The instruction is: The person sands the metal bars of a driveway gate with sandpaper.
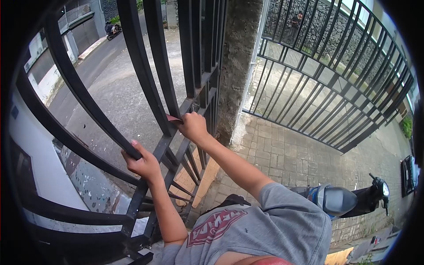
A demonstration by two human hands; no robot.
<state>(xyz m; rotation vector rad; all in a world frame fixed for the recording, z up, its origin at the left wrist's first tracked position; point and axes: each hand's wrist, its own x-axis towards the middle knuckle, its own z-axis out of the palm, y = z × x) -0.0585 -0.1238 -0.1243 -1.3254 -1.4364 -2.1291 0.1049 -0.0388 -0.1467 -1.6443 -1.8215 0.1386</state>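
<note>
A black metal fence (148, 66) of upright bars and flat crossrails stands in front of me, with rusty, worn spots on its crossrail. My left hand (145, 164) is closed around one upright bar, its thumb lying along the bar. Farther along, my right hand (193, 126) is closed on a thin reddish-brown piece of sandpaper (173, 118). The sandpaper lies against the foot of an upright bar, just above the crossrail. Most of it is hidden by my fingers.
A rough concrete pillar (236, 66) stands beyond the fence, with a black swinging gate (318, 70) to its right. A parked motorbike (338, 201) is close on my right, on brick paving (274, 154). A person (295, 24) is behind the gate; a rider (110, 30) is on the road.
</note>
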